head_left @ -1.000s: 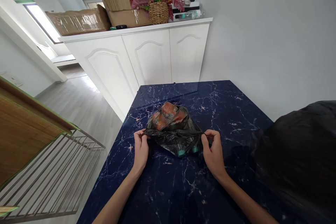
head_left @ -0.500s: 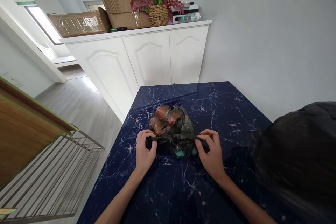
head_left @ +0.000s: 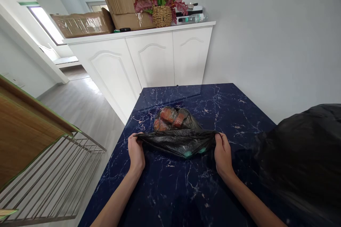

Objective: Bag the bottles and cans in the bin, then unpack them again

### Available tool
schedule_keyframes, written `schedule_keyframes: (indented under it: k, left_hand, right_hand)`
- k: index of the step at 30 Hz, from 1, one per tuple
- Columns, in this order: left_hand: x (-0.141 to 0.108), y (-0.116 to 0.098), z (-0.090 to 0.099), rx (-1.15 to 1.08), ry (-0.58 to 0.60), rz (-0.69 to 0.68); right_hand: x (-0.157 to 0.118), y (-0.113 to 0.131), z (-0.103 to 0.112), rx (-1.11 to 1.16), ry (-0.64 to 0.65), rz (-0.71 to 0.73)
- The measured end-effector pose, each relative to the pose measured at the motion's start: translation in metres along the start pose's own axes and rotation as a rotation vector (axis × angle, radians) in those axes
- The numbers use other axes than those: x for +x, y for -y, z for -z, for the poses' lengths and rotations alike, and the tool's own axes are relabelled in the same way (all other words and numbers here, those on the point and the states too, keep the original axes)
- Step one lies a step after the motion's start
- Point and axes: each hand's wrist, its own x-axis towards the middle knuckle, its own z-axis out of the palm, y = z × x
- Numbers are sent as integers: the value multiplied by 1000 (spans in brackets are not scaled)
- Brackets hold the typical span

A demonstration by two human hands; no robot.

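A thin black plastic bag (head_left: 174, 142) rests on the dark blue marbled tabletop (head_left: 170, 184). Through its film show several reddish-brown packaged items (head_left: 170, 116) at the far side and green-blue bits close to me; their kind is unclear. My left hand (head_left: 136, 152) pinches the left end of the bag's edge. At the opposite end my right hand (head_left: 222, 151) grips the same edge, fingers closed on the film. Between both hands the edge is stretched nearly straight across.
A large black plastic bag (head_left: 306, 156) bulges at the table's right side. White cabinets (head_left: 157, 56) behind carry cardboard boxes (head_left: 82, 24), a wicker flower basket (head_left: 162, 16) and a plastic bottle (head_left: 193, 18). To the left is a metal rack (head_left: 61, 177) beside a wooden panel (head_left: 26, 131).
My hands have moved apart, left hand leftward and right hand rightward, pulling the bunched edge of the bag out wide and taut. The contents have stayed in about the same spot.
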Motion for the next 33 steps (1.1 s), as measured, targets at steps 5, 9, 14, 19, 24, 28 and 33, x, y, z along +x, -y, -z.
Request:
schedule_keyframes:
  k: [5, 9, 14, 19, 24, 28, 33]
  left_hand:
    - [-17, -25, 5, 112, 30, -230]
    - [-32, -41, 6, 338, 260, -689]
    - [-38, -48, 3, 442, 594, -889]
    - [-38, -50, -1, 534, 656, -906]
    - [-38, -46, -4, 584, 609, -909]
    - [-41, -45, -4, 605, 602, -909]
    - [-43, -44, -3, 657, 615, -901]
  right_hand:
    - [-8, 24, 0, -117, -36, 287]
    - [-21, 44, 0, -341, 38, 769]
    - [-28, 48, -3, -410, 139, 939]
    - [-26, 45, -3, -422, 146, 909]
    - [-25, 45, -3, -411, 114, 872]
    - [-30, 48, -2, -363, 124, 905]
    - [-37, 56, -5, -243, 377, 987]
